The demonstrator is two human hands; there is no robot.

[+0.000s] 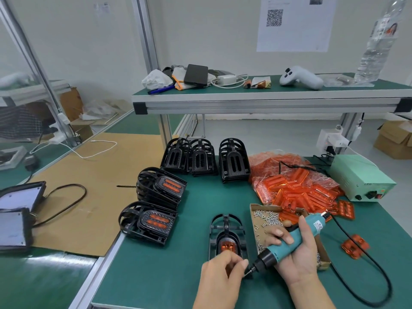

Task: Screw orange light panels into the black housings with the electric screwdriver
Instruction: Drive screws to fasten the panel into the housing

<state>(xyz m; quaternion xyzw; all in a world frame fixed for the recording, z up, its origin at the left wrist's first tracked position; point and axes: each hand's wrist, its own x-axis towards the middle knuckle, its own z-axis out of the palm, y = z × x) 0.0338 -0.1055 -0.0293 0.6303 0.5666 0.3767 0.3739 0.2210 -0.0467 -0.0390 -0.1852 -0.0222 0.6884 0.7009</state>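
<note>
The pale green power box [361, 177] reads "LEO"; the wall sheet [294, 23] carries a QR code, its text illegible.

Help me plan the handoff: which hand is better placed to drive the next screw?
Right. The right hand already grips the electric screwdriver, its bit aimed at the housing; the left hand seems to pinch something at the tip.

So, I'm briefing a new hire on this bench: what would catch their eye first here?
Probably the bag of orange light panels heaped at the right of the green bench. Next, near the front edge, the right hand grips the teal electric screwdriver, its tip beside the left hand at a black housing. Finished housings stand stacked to the left.
</note>
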